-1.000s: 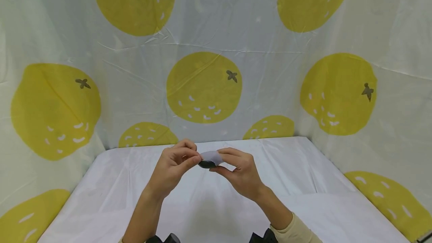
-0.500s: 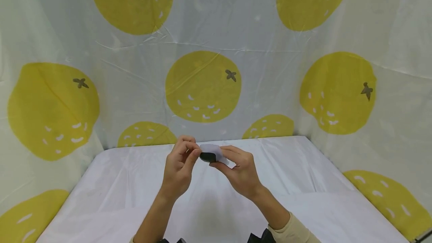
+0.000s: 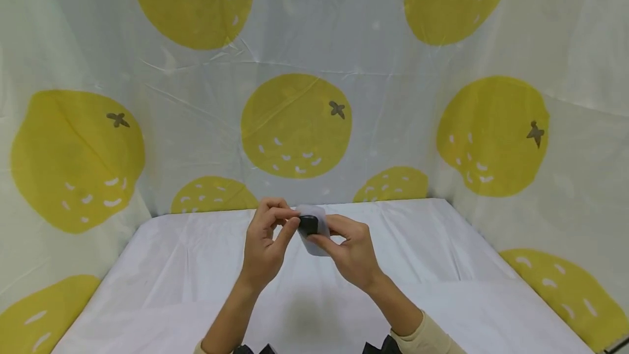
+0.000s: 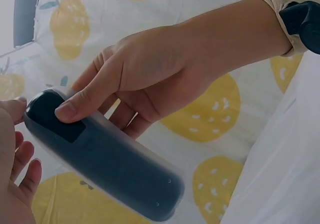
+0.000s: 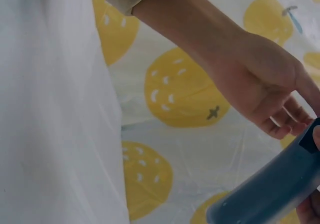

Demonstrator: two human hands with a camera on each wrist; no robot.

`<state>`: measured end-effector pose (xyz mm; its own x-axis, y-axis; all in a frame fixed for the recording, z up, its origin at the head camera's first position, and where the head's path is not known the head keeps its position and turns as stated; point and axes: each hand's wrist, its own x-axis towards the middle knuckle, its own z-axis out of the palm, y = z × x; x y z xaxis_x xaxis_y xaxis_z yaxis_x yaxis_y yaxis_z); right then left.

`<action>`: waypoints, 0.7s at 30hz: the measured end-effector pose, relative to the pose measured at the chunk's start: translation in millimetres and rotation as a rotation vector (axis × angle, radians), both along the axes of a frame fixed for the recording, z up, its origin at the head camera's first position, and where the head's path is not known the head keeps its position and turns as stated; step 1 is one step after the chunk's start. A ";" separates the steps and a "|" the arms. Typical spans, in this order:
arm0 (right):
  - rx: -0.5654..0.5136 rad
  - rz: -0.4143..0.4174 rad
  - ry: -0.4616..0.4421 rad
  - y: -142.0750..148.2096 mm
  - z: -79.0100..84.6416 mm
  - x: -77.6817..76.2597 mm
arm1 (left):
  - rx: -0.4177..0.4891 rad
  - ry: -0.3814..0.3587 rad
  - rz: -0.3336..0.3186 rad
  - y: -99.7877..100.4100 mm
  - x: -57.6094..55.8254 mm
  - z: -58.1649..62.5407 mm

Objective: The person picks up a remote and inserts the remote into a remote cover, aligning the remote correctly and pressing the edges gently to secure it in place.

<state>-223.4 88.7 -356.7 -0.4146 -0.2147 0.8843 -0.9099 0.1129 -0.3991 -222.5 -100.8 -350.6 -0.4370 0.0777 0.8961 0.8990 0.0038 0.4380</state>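
A long case [image 4: 125, 169] with rounded ends and a translucent shell is held in the air between both hands; its exact kind cannot be told. It looks pale in the head view and dark blue in the wrist views. A dark piece [image 3: 308, 225] covers one end. My right hand [image 3: 351, 245] grips the case near that end, thumb pressed on the dark piece and fingers behind. From the other side, my left hand [image 3: 267, 239] pinches the tip of the dark end between thumb and index finger. Its remaining fingers are bent away from the case [image 5: 270, 189].
Below the hands lies a table [image 3: 196, 288] under a white cloth. A hanging curtain [image 3: 383, 113] printed with yellow fruit stands behind it and on both sides.
The case has turned from nearly edge-on, so its pale body now hangs lower behind the dark end. My left hand has moved up and right with it; my right hand has hardly shifted.
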 end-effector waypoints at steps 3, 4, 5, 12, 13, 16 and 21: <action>-0.013 -0.001 -0.031 2.6 1.4 0.9 | -0.039 -0.063 -0.004 -3.8 -1.0 -0.8; -0.018 -0.001 -0.047 3.3 1.8 1.3 | -0.052 -0.096 -0.016 -4.7 -1.4 -1.2; -0.021 0.000 -0.062 3.9 2.0 2.1 | -0.061 -0.135 -0.037 -5.2 -1.7 -2.0; -0.026 -0.015 -0.158 5.1 3.1 5.2 | -0.071 -0.304 -0.154 -3.3 -1.1 -4.7; -0.031 -0.032 -0.160 5.0 3.1 5.5 | -0.069 -0.299 -0.148 -2.6 -1.1 -4.9; -0.058 -0.108 -0.123 5.7 3.3 5.7 | -0.064 -0.290 -0.152 -1.0 -0.8 -5.5; -0.088 -0.182 -0.002 10.5 10.1 7.4 | -0.088 -0.291 -0.181 0.4 -1.1 -6.6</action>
<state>-216.0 99.2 -346.5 -0.4417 -0.0579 0.8953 -0.8766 0.2402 -0.4170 -223.6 -100.4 -357.2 -0.6453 0.2490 0.7222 0.7258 -0.0948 0.6813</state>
